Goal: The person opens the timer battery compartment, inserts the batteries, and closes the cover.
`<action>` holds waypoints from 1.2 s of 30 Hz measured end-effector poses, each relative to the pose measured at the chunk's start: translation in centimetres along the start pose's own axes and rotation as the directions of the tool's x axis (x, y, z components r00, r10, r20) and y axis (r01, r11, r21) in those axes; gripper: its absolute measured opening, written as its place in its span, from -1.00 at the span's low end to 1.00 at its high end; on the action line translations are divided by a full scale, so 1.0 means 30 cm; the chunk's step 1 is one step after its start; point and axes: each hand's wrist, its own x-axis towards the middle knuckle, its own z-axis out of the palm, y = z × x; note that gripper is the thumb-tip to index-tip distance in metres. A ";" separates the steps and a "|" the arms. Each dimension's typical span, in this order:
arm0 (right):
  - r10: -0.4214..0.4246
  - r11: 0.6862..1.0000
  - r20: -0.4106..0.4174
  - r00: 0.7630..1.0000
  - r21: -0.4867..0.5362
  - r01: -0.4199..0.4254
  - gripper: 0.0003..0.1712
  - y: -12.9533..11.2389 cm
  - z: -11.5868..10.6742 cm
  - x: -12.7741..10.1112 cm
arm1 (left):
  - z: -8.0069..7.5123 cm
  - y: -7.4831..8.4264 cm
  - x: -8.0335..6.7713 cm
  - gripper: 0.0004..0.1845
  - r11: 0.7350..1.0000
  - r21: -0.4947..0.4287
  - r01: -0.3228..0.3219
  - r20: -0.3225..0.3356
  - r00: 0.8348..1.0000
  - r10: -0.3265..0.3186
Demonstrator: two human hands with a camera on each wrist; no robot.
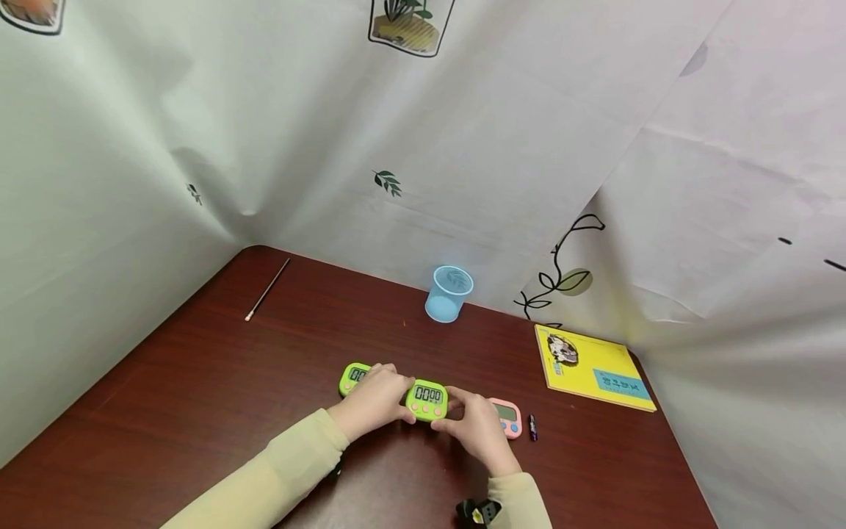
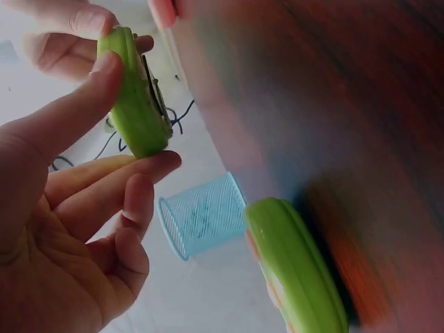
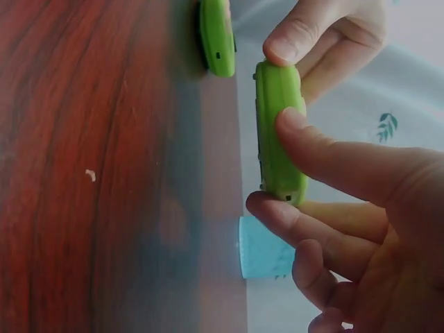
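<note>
Between both hands is a green digital timer (image 1: pixel 427 400), its display showing zeros and facing up toward the head camera. My left hand (image 1: pixel 375 400) pinches it from the left, thumb on the near edge and a finger on the far edge. The right hand (image 1: pixel 479 430) grips its right side in the same way. Both wrist views show the held timer (image 3: pixel 281 132) raised off the table. A second green timer (image 1: pixel 355 375) stands on the table, partly hidden behind the left hand. Just beyond the right hand lies a pink timer (image 1: pixel 507 417), partly covered.
A small dark purple cylinder (image 1: pixel 532 427) lies right of the pink timer. At the back stands a blue mesh cup (image 1: pixel 448 295). A yellow book (image 1: pixel 588 367) lies at the table's right edge, and a thin stick (image 1: pixel 267 290) at the back left. Patterned cloth surrounds the table.
</note>
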 end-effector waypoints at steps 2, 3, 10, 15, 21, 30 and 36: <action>0.014 1.000 0.011 1.000 -0.013 -0.014 -0.31 0.003 0.005 0.006 | 0.004 0.003 0.007 -0.56 1.000 0.000 0.010 0.023 1.000 -0.010; 0.017 1.000 0.016 1.000 -0.014 -0.017 -0.31 0.003 0.007 0.009 | 0.006 0.004 0.010 -0.62 1.000 0.002 0.015 0.032 0.999 -0.015; 0.010 1.000 0.051 0.999 -0.016 -0.009 -0.34 0.003 0.022 0.032 | 0.020 0.000 0.027 -0.57 1.000 0.018 0.020 0.046 0.999 -0.021; 0.021 0.997 0.027 0.999 -0.072 -0.019 -0.33 0.006 0.031 0.043 | 0.035 -0.005 0.034 -0.60 0.999 0.016 0.041 0.052 0.998 -0.042; 0.036 0.991 -0.002 0.999 -0.133 -0.035 -0.33 0.008 0.038 0.048 | 0.049 -0.003 0.040 -0.65 0.998 0.006 0.064 0.045 0.997 -0.064; 0.081 0.992 0.054 0.995 -0.100 -0.076 -0.34 0.018 0.055 0.047 | 0.046 0.000 0.042 -0.65 0.994 -0.058 0.090 0.084 0.993 -0.085; 0.067 0.996 0.057 0.996 -0.069 -0.063 -0.26 0.026 0.057 0.045 | 0.053 -0.006 0.046 -0.61 0.991 -0.082 0.108 0.094 0.990 -0.101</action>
